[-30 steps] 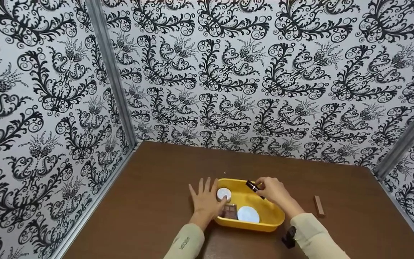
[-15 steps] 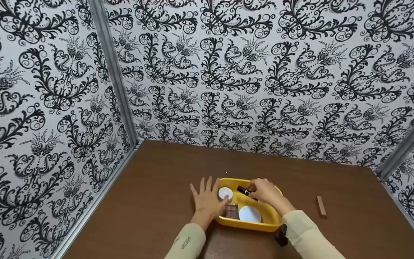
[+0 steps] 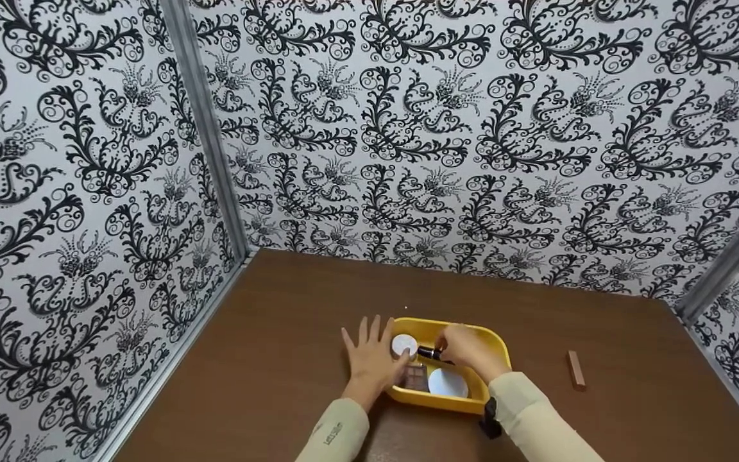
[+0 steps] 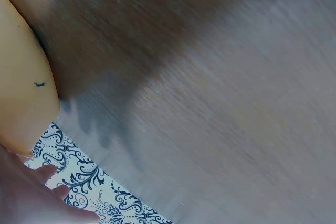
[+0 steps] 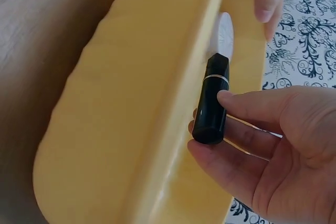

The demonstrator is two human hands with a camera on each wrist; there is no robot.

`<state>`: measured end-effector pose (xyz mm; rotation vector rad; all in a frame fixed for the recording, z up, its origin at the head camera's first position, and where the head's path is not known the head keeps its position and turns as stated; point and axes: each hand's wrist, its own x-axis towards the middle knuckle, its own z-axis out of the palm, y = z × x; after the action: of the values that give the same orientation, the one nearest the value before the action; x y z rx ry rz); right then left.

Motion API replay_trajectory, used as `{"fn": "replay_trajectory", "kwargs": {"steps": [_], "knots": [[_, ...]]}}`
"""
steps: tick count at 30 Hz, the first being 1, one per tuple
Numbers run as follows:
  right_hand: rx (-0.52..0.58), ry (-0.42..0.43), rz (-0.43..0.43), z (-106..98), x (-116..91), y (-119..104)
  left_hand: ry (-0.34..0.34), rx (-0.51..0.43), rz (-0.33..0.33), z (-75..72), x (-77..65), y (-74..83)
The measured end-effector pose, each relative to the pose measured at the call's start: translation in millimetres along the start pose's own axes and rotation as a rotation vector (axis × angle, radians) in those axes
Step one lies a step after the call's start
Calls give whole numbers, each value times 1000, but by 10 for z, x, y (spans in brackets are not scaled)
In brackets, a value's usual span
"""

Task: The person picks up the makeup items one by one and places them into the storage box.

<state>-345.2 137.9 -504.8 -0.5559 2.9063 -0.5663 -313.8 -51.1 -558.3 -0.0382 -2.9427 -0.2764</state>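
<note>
My right hand (image 3: 471, 351) pinches a black lipstick tube (image 3: 428, 352) inside the yellow basin (image 3: 440, 403). The right wrist view shows the tube (image 5: 212, 106), with a thin silver ring, between thumb and fingers. Just beyond its tip is a small round white container (image 5: 225, 35). My left hand (image 3: 368, 367) lies at the basin's left side with fingers spread and straight, the thumb reaching over the rim beside that container. A brown makeup palette (image 3: 416, 378) and a larger white disc (image 3: 448, 384) sit at the near side of the basin. In the left wrist view only fingers (image 4: 37, 198) show.
A narrow reddish-brown block (image 3: 576, 370) lies on the brown table (image 3: 292, 333) to the right of the basin. Patterned black-and-white walls (image 3: 421, 141) enclose the table at the back and sides, with grey corner posts (image 3: 206, 128).
My right hand has carried the lipstick tube left and lower in the basin, toward the small white container. The tube now lies nearer level. My left hand has stayed at the rim.
</note>
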Motion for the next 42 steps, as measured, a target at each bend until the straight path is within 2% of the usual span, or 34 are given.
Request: {"fn": "replay_trajectory", "kwargs": {"steps": [4, 10, 17, 25, 35, 42], "knots": [[-31, -7, -4, 51, -11, 9, 4, -6, 4, -9, -12, 1], [-39, -18, 34, 87, 0, 11, 0, -16, 4, 0, -7, -4], [-58, 21, 11, 134, 47, 54, 15, 8, 5, 5, 4, -4], [-15, 13, 21, 161, 29, 71, 17, -3, 6, -18, -12, -2], [-4, -15, -9, 72, 5, 113, -21, 6, -2, -60, -2, 11], [40, -33, 27, -84, -56, 176, -12, -15, 1, -37, -22, -5]]}}
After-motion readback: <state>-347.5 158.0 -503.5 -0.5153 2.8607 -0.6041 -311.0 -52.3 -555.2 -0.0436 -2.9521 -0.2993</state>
